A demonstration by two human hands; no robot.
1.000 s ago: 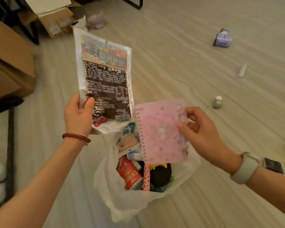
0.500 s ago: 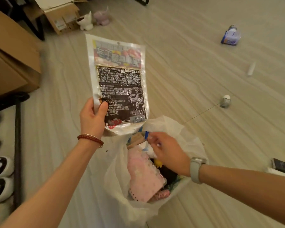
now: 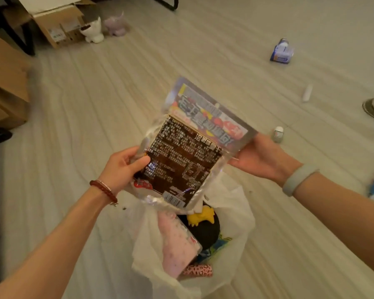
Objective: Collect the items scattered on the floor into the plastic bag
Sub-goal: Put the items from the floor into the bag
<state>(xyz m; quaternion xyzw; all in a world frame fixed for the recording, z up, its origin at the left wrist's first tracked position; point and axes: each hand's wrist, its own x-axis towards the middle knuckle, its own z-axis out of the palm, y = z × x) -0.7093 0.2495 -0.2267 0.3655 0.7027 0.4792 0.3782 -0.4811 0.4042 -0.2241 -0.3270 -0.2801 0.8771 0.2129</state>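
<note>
Head view looks down on a flat printed food packet (image 3: 188, 156) held tilted just above the mouth of the white plastic bag (image 3: 235, 214), which stands on the pale floor (image 3: 95, 104). The left hand (image 3: 125, 167) grips the packet's left edge, thumb curled over the front; the right hand (image 3: 261, 158) supports the upper right corner, but its fingertips sit behind the packet, so whether they pinch or merely prop it cannot be told. The bag already holds a pink notebook (image 3: 177, 242), a black and yellow toy (image 3: 203, 221) and a pink spotted item (image 3: 198, 271). The packet is wide against the soft opening: it may catch the limp rim, fold it inward, or land across the notebook and slide out onto the floor. Neither hand holds the bag, so a push could tip it. Still on the floor are a blue-and-white pack (image 3: 282, 51), a small white tube (image 3: 307, 92) and a little bottle (image 3: 277, 134). Objects at the right edge are cut off and blurred; the packet's print is unreadable.
</note>
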